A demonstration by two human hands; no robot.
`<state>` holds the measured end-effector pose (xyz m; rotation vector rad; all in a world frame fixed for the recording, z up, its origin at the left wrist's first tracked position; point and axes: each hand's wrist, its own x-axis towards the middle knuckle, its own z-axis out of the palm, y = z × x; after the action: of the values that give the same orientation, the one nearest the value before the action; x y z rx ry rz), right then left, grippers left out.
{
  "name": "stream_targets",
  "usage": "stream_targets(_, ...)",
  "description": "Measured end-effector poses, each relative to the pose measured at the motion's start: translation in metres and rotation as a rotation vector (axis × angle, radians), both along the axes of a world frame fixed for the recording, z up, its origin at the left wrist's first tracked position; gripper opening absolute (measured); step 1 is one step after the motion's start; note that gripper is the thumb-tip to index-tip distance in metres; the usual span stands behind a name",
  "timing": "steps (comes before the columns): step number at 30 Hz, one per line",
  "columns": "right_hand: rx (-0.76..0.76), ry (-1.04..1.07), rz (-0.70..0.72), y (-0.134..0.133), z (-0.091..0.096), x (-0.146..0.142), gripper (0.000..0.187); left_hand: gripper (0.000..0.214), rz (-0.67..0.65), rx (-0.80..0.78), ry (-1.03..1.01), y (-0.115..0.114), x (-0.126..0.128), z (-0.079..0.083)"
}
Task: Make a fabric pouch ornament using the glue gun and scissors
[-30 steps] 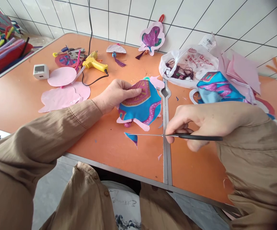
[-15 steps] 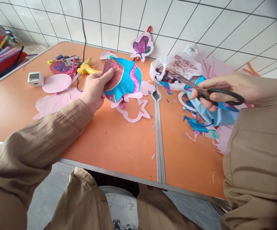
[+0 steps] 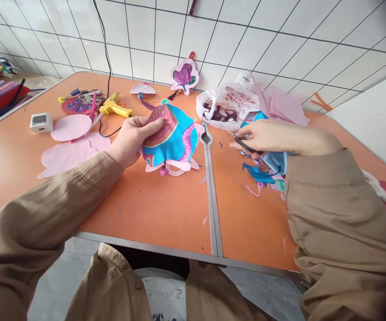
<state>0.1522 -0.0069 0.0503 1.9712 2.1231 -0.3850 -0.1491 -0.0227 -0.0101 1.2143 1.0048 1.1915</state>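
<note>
While L hand (image 3: 129, 140) grips fabric piece (image 3: 171, 138), R hand (image 3: 266, 136) holds scissors (image 3: 246, 146).

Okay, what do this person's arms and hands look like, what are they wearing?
Both arms are in loose, long tan sleeves; the left sleeve and right sleeve end in stitched cuffs. The left hand and right hand are bare: no gloves, rings or watch in view.

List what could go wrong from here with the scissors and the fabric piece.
The right hand grips the black-handled scissors with their tips toward the left hand; a nick seems possible. The left hand pinches the blue-and-pink patterned fabric piece by one edge only, so it might slip. The blue fabric scraps near the right hand could snag the blades.
</note>
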Motion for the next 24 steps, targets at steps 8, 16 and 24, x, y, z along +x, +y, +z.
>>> stream_targets(8, -0.128, -0.044, 0.032, 0.000, -0.019, -0.017, 0.023, 0.060, -0.229, 0.004, 0.105, -0.010, 0.007, -0.004)
stream_targets(16, -0.060, 0.010, 0.052, -0.003, -0.016, -0.011, 0.026, 0.062, -0.274, -0.013, 0.110, -0.014, 0.012, -0.011)
stream_targets(24, -0.125, 0.051, 0.098, -0.011, -0.009, -0.016, 0.025, 0.061, -0.272, -0.043, 0.138, -0.015, 0.013, -0.014)
